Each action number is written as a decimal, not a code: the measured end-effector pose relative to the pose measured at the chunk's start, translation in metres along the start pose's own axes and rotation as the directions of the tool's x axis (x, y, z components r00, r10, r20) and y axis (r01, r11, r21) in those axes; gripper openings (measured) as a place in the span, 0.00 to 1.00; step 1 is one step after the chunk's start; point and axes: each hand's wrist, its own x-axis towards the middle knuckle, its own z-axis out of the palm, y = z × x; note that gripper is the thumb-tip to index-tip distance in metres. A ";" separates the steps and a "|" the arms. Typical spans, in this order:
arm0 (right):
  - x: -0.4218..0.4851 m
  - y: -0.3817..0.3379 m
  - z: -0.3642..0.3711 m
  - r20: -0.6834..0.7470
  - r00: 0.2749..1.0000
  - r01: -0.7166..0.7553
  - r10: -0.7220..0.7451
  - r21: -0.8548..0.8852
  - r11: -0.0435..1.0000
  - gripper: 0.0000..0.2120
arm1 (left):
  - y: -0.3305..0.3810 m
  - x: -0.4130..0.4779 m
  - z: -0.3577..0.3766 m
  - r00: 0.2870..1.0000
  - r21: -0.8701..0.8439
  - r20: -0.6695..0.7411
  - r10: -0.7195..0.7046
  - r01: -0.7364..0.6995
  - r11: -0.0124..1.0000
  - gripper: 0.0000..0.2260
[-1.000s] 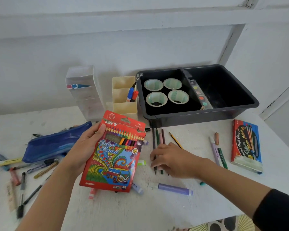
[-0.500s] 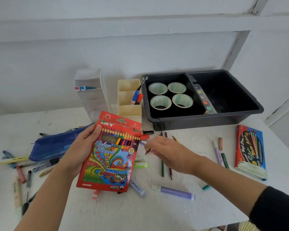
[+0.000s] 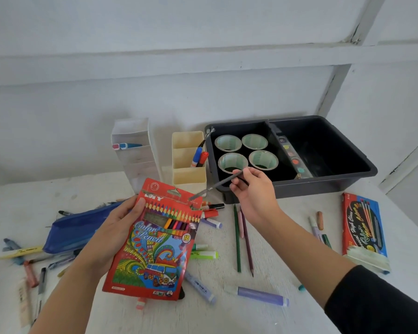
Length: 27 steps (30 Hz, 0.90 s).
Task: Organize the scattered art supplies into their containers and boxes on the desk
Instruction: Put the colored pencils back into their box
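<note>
My left hand [image 3: 114, 227] grips a red colour pencil box [image 3: 155, 244] by its left edge, held tilted above the white desk [image 3: 275, 314]. My right hand [image 3: 253, 189] pinches a dark grey pencil [image 3: 215, 186] in the air; its tip points down-left at the box's top edge. Three more pencils [image 3: 241, 237] lie on the desk under my right forearm. A purple marker [image 3: 261, 292] lies near the front.
A black bin [image 3: 323, 182] holds several tape rolls [image 3: 232, 162]. A cream organizer [image 3: 187, 160] holds pens. A clear drawer unit [image 3: 133, 150] stands left of it. A blue pouch [image 3: 77, 227] and loose pens lie left. A second pencil box [image 3: 364, 230] lies right.
My right hand rose from the desk with the grey pencil and brought it up toward the top of the colour pencil box. The left hand kept its grip on the box.
</note>
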 end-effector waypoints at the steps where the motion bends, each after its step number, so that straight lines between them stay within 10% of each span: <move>1: 0.000 0.002 0.002 0.000 1.000 -0.002 0.002 0.014 1.000 0.04 | 0.001 -0.001 0.000 1.000 0.004 0.008 -0.002 0.002 1.000 0.10; 10: -0.018 0.014 0.029 0.183 0.973 0.173 -0.139 -0.185 0.967 0.03 | 0.012 0.000 0.011 0.997 0.041 0.071 0.002 -0.005 0.999 0.08; 16: -0.036 0.011 0.042 0.443 0.896 0.326 -0.027 -0.614 0.719 0.04 | 0.015 0.004 0.022 0.992 0.048 0.125 0.017 -0.023 0.999 0.06; 23: -0.041 0.012 0.029 0.385 0.921 0.320 -0.053 -0.673 0.667 0.12 | 0.010 0.013 0.032 0.986 0.016 0.163 0.019 -0.021 1.000 0.12; 27: -0.040 0.014 0.011 0.499 0.864 0.484 -0.068 -0.785 0.387 0.08 | 0.009 0.018 0.038 0.986 0.018 0.168 0.010 -0.013 1.000 0.10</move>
